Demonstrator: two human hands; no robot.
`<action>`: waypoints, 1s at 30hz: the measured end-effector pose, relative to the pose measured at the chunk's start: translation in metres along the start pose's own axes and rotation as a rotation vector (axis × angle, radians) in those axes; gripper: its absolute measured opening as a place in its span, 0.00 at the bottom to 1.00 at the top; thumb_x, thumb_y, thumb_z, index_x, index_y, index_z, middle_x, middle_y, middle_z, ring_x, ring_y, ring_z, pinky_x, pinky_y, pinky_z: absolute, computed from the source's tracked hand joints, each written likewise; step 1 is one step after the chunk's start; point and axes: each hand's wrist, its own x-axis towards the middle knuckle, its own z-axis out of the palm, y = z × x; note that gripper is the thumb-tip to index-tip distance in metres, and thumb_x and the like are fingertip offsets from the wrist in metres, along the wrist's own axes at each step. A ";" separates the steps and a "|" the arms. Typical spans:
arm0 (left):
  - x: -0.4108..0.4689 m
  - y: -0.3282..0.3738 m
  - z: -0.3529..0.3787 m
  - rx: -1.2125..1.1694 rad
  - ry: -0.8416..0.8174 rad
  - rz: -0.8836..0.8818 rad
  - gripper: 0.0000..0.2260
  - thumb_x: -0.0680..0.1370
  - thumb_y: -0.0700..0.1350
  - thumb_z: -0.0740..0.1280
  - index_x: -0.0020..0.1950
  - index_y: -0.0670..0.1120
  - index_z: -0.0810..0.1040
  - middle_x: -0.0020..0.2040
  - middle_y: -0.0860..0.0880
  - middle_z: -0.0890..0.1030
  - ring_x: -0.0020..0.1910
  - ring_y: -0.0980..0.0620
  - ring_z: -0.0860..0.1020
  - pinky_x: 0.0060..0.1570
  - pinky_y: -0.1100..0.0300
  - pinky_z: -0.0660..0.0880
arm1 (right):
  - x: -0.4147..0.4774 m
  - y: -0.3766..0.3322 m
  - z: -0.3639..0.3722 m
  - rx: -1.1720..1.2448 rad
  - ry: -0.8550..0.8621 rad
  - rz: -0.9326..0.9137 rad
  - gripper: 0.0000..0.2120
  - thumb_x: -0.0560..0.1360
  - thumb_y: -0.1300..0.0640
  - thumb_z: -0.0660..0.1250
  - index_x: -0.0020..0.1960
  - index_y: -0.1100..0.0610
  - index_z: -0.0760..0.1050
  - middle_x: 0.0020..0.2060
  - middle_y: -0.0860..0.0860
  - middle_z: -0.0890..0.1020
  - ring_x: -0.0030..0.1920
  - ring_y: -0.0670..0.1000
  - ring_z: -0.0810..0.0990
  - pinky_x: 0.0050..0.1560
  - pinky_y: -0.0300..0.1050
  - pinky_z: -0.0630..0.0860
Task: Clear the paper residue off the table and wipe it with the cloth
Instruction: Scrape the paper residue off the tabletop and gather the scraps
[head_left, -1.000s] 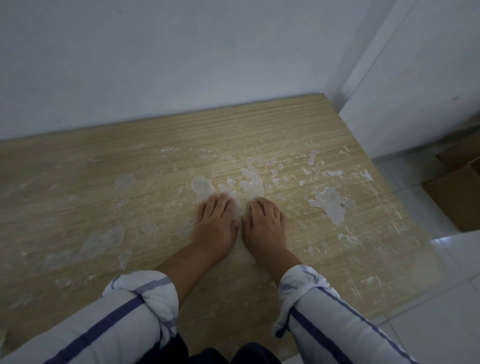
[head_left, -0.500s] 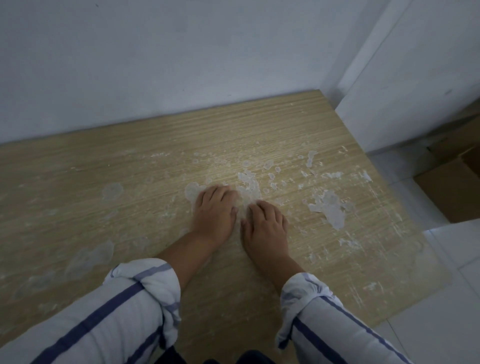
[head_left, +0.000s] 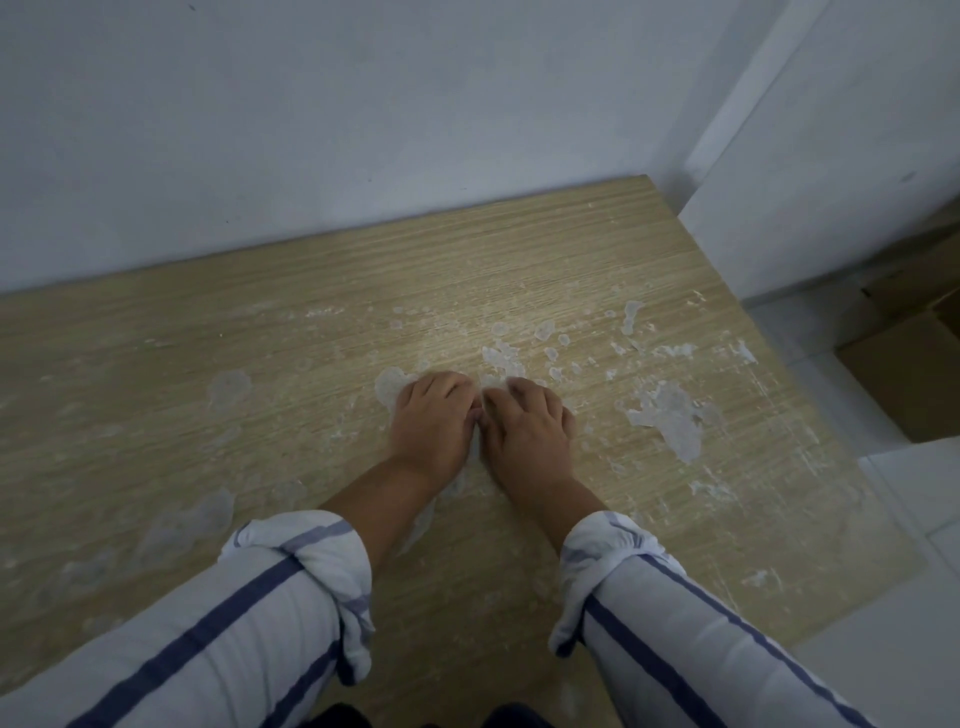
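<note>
Paper residue (head_left: 670, 421) on the counter (head_left: 311, 410) gets scratched by my left grip (head_left: 431, 421) and right grip (head_left: 527, 431), both curled; next I lift loose bits.

The table (head_left: 218, 332) is matt, light wood-grain laminate; whitish paper residue (head_left: 670, 421) clings in thin, rough, flaky patches; sleeves (head_left: 234, 613) are striped cloth.

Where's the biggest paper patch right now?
Head view: the biggest paper patch lies on the table, right of the right hand, apart from it, toward the table's right edge.
</note>
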 end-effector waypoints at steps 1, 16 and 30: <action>-0.001 -0.001 0.000 -0.013 -0.001 -0.005 0.20 0.76 0.52 0.51 0.50 0.46 0.79 0.56 0.49 0.78 0.59 0.47 0.73 0.60 0.53 0.65 | 0.002 0.000 -0.001 -0.005 -0.008 0.002 0.16 0.78 0.47 0.56 0.64 0.47 0.70 0.68 0.51 0.67 0.69 0.56 0.61 0.66 0.54 0.57; -0.002 0.000 0.004 -0.043 0.076 -0.027 0.17 0.78 0.51 0.52 0.47 0.44 0.78 0.50 0.47 0.79 0.52 0.44 0.76 0.55 0.52 0.67 | 0.014 -0.007 -0.009 0.080 0.022 0.081 0.09 0.76 0.53 0.60 0.49 0.51 0.79 0.60 0.48 0.73 0.62 0.55 0.65 0.59 0.51 0.59; -0.025 0.004 -0.013 -0.333 -0.040 -0.130 0.11 0.79 0.42 0.61 0.56 0.42 0.80 0.60 0.45 0.75 0.63 0.48 0.70 0.63 0.58 0.65 | 0.003 -0.018 -0.023 0.589 0.023 0.312 0.06 0.77 0.57 0.63 0.42 0.55 0.76 0.40 0.51 0.79 0.40 0.50 0.75 0.41 0.41 0.67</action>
